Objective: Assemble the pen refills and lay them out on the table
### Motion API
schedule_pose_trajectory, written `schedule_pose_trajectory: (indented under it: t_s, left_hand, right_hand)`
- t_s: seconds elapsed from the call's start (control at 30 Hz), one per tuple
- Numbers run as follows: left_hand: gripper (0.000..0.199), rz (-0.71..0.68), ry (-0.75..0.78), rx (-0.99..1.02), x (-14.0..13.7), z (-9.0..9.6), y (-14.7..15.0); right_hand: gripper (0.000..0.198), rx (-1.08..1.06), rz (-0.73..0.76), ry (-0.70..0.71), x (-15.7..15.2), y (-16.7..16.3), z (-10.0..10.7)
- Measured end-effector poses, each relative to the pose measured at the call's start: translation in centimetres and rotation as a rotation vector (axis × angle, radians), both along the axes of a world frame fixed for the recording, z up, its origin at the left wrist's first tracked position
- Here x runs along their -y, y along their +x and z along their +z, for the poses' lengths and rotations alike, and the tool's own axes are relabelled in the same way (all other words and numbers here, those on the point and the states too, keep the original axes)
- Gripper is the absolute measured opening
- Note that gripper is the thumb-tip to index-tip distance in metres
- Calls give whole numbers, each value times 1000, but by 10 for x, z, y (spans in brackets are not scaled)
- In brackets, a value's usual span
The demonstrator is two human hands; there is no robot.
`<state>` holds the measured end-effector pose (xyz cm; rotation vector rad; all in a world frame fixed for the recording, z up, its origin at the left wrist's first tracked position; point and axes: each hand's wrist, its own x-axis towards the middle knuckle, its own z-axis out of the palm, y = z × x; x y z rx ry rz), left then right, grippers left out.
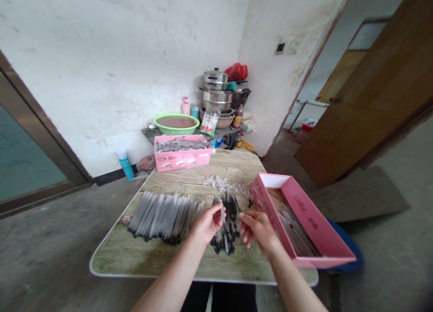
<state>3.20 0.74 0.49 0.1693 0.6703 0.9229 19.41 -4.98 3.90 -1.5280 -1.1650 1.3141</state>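
My left hand (210, 221) is closed, pinching a translucent pen barrel (223, 226) that slants down toward me. My right hand (259, 228) is beside it with thumb and forefinger together; whatever they hold is too small to make out. Beneath and between both hands lies a bunch of dark pen refills (232, 208) with black ends. To the left, a wide row of frosted pen barrels (165, 217) has its black tips facing me. Small whitish plastic pieces (219, 182) are scattered beyond the hands.
A pink box (182, 161) full of pens stands at the table's far edge. Another pink box (313, 212), tilted at the right, holds more pens. Behind the wood-grain table (152, 262) are a green basin (176, 130) and stacked steel pots (216, 95).
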Motion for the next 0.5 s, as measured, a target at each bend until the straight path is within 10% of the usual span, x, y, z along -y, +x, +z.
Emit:
schedule_pose_trajectory:
  t_s: [0.5]
  left_hand:
    - [15,221,-183,205,6,21,-4]
  right_hand:
    - [16,676,-18,264,19,6,-54]
